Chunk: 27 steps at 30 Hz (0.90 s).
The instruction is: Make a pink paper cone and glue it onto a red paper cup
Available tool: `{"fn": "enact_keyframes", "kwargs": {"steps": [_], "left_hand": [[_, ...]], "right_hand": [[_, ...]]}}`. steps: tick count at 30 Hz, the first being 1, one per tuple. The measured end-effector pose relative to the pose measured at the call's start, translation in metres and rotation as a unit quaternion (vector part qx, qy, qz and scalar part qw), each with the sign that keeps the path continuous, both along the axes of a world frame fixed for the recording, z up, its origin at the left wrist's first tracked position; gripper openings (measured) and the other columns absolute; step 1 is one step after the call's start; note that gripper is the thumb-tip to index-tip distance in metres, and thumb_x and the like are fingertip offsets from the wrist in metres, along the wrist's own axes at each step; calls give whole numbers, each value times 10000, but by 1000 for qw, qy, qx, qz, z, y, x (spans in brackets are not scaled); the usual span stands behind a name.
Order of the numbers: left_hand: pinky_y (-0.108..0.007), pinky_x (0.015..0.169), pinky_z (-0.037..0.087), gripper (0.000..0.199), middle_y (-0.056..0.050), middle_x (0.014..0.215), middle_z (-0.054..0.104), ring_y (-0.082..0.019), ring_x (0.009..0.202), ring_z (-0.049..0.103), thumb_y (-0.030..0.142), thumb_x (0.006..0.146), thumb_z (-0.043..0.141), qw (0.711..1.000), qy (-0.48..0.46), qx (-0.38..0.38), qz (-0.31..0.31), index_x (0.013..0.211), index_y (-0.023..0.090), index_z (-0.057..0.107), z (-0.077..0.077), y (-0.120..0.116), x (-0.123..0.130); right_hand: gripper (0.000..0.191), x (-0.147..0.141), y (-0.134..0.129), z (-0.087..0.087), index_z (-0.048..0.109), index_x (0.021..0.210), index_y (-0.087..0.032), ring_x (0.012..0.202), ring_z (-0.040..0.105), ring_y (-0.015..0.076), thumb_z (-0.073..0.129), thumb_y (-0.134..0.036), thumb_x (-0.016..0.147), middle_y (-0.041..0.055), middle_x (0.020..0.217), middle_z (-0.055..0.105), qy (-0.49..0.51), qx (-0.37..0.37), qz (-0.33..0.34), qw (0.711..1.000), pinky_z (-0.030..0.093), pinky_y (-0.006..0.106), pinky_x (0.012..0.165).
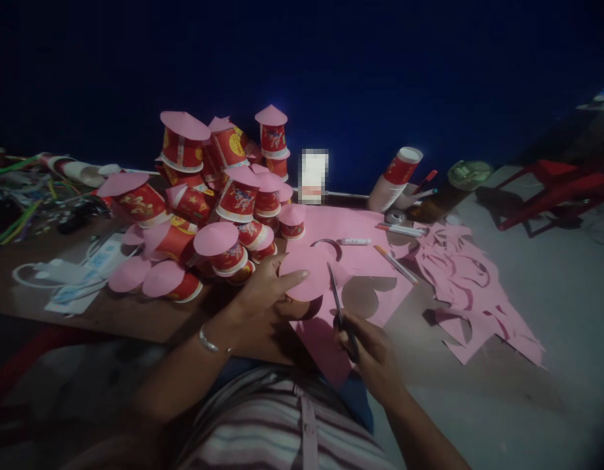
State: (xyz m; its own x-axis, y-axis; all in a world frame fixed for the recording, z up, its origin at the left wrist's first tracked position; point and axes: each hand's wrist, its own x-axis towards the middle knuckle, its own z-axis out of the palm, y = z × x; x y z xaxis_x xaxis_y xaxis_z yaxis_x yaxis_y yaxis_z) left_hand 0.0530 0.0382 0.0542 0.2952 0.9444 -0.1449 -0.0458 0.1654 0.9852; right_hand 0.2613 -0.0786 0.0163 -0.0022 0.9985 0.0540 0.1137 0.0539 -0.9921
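Between thumb and fingers, my left hand (265, 285) pinches a round piece of pink paper (306, 269) by its left edge. Scissors (337, 297) are in my right hand (368, 349), its fingers closed round the dark handles. Their blades point away from me and meet the right side of the pink disc. Under both hands lie pink paper sheets (326, 343) with curved cut-outs. Close beyond my left hand stand red patterned paper cups with pink cone tops, the nearest one a cup (227, 256) wearing a wide pink cone (216, 239).
Several more cone-topped cups (184, 140) pile up at the back left. Pink paper scraps (471, 281) spread over the table's right side. A white marker (355, 241), an orange-tipped pen (396, 264), a leaning cup stack (394, 176) and a white charger (62, 274) lie about. A red stool (551, 189) stands at right.
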Motion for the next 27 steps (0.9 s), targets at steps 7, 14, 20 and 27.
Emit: {"fn": "enact_keyframes", "kwargs": {"steps": [7,14,20,27], "left_hand": [[-340,853,587,505,-110,1020,816,-267,974,742,435,741,895,1000,-14,3,19,1118,116,790,-3,1,2],[-338,848,591,504,-98,962,809,-261,963,735,455,758,883,1000,-11,13,15,1117,115,790,-1,0,2],[-328,809,587,444,-116,1005,811,-243,896,734,454,767,869,1000,12,1,-15,1038,111,791,-1,-1,-1],[-308,754,573,441,-113,970,810,-235,850,730,459,763,868,1000,24,-1,-17,1020,109,793,-2,0,-2]], "right_hand": [[320,1,-2,-1,790,1049,-200,561,549,120,676,-486,962,5,717,649,-5,-9,-1,1000,482,206,504],[365,0,-4,-7,786,1094,-193,563,539,120,676,-516,964,8,722,634,15,-17,-1,1000,476,209,490],[342,-1,-2,-12,782,1145,-215,644,622,145,689,-486,958,29,803,700,23,-23,-2,999,537,233,565],[337,0,-2,-12,774,1133,-212,614,596,140,675,-492,973,18,753,675,27,-22,2,999,502,223,523]]}}
